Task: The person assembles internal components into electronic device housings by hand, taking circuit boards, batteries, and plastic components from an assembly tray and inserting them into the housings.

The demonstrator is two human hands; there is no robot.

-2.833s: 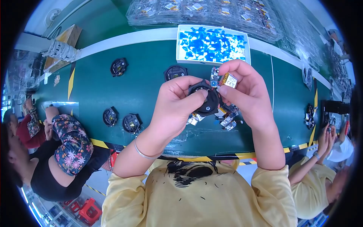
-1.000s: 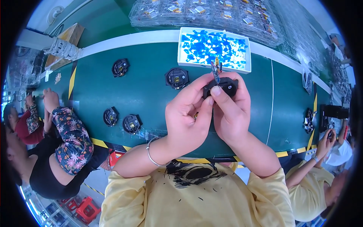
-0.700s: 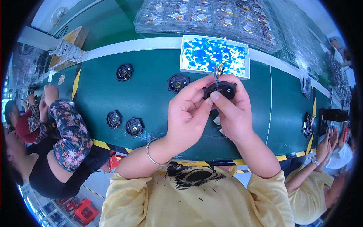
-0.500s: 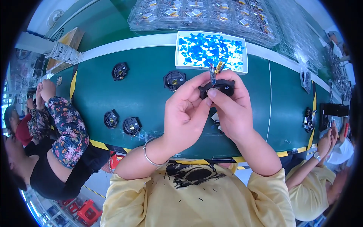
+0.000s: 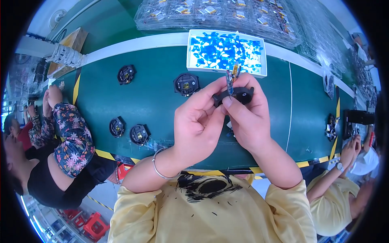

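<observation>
Between both hands I hold a black round watch case (image 5: 244, 95), tilted, above the green table. A thin circuit board (image 5: 229, 83) with a gold flex strip (image 5: 236, 70) stands up out of it. My left hand (image 5: 201, 114) grips the case's left end, fingers curled behind it. My right hand (image 5: 252, 117) closes on the other side, its thumb pressed at the foot of the board. The fingertips hide part of the inside. Just left of my hands a similar watch case (image 5: 186, 84) lies on the table.
More watch cases (image 5: 126, 74), (image 5: 139, 134) lie to the left. A white box (image 5: 227, 71) of blue and white small pieces stands beyond my hands, clear trays (image 5: 214, 20) of parts behind it. Co-workers sit left and right; black parts (image 5: 331, 127) lie at the right.
The held watch case has tilted slightly, and the circuit board stands a little more to the right. Both hands keep their grip. The view has shifted slightly.
</observation>
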